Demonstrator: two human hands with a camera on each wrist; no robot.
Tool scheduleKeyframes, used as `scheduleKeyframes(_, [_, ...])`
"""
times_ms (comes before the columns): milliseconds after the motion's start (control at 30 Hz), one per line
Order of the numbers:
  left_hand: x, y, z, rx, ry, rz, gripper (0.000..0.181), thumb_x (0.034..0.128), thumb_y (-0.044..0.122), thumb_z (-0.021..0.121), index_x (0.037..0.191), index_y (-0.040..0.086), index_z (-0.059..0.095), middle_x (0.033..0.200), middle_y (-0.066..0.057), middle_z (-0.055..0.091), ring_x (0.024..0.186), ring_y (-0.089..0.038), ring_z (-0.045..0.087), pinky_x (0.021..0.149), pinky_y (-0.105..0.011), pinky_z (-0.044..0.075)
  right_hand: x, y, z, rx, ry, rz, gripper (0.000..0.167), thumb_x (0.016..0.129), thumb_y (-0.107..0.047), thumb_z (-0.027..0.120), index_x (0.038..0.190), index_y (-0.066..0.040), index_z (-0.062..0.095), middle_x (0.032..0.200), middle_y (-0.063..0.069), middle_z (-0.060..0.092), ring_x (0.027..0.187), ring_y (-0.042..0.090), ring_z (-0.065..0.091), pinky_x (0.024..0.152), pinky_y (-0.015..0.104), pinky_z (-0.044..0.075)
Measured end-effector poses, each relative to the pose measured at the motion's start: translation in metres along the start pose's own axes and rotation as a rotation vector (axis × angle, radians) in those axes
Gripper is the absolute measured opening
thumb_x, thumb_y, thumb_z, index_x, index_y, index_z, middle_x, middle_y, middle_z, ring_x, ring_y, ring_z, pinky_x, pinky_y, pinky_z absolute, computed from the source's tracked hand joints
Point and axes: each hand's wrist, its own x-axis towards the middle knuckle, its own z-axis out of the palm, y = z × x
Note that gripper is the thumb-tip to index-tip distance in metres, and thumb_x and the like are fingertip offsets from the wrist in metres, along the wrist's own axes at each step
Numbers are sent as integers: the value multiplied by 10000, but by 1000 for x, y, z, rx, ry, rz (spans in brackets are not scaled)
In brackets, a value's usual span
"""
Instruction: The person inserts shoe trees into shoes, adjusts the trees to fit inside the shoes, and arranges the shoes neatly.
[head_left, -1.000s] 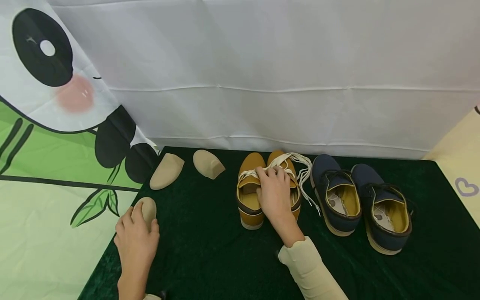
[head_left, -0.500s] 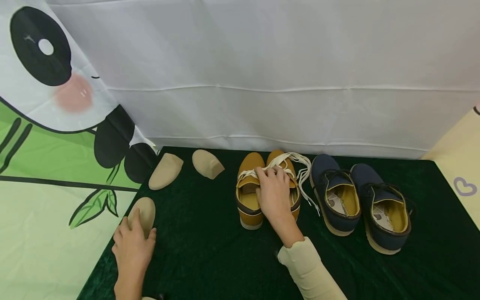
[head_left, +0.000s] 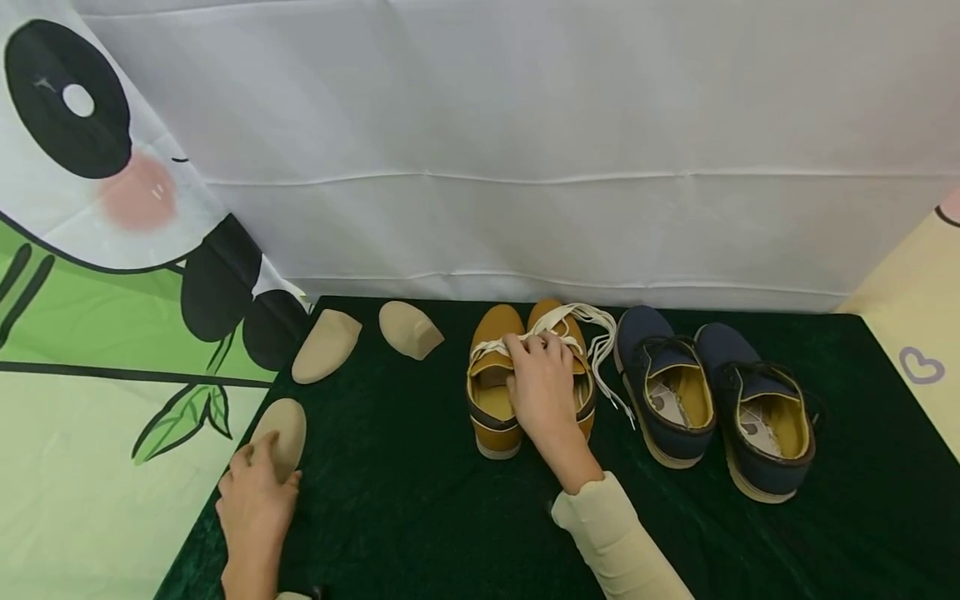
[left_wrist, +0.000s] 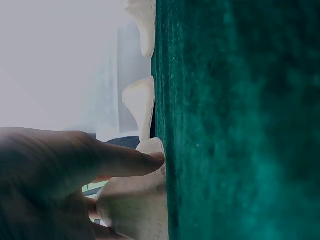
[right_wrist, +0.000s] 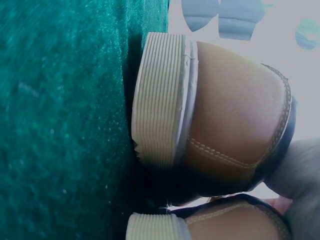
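In the head view my left hand (head_left: 255,508) holds a beige toe-shaped shoe insert (head_left: 287,429) near the left edge of the green cloth. The left wrist view shows the thumb against one side of this insert (left_wrist: 140,207) and fingers on its far side. Two similar inserts, one on the left (head_left: 326,347) and one on the right (head_left: 409,331), lie farther back. My right hand (head_left: 543,392) grips the right mustard shoe (head_left: 546,312) around its tongue and opening, fingertips partly hidden. Beside it, touching or nearly so, stands the left mustard shoe (head_left: 498,433).
White laces (head_left: 600,321) spill from the mustard shoes toward a navy pair, a left navy shoe (head_left: 660,392) and a right navy shoe (head_left: 765,417). Dark green cloth (head_left: 390,517) covers the table. A white curtain (head_left: 487,225) hangs behind, and a cartoon-printed sheet (head_left: 97,317) lies left.
My left hand has drawn back toward me along the insert, baring more of it; the insert has shifted slightly nearer. My right hand and the shoes keep their places, while the view has shifted slightly.
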Motion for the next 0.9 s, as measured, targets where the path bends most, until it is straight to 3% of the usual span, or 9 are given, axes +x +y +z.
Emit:
scheduleKeyframes(233, [-5,-7,-4,-27,82,13,644,922,46,723,1511,96,470,1509,-333,411,1236,-582,428,991,-758,392,-2,-2,1,8,3,-9,531,911,-139,797,1396,-194,587,1309,131,659,1353,384,476,1162,596,361])
scheduleKeyframes(467, [-9,-8,-3,-49,152,38,576,904,70,731,1449,72,542,1471,-334,475,1254,-590,453,1025,-753,379,0,-2,-1,0,1,-2,549,902,-144,810,1401,-180,583,1319,138,660,1358,390,479,1162,598,365])
scheduleKeyframes(733, [-20,2,-1,-68,161,62,561,911,104,732,1427,24,527,1462,-348,476,1228,-578,432,1030,-741,357,-1,0,-2,6,3,11,519,912,-141,793,1388,-149,584,1309,163,660,1351,406,482,1162,604,361])
scheduleKeyframes(900, [-27,12,-3,-89,206,95,568,924,154,759,1424,18,526,1444,-331,499,1213,-534,431,1009,-693,382,0,0,-6,45,-23,-5,462,937,-117,717,1382,-123,593,1296,182,663,1357,422,475,1167,615,346])
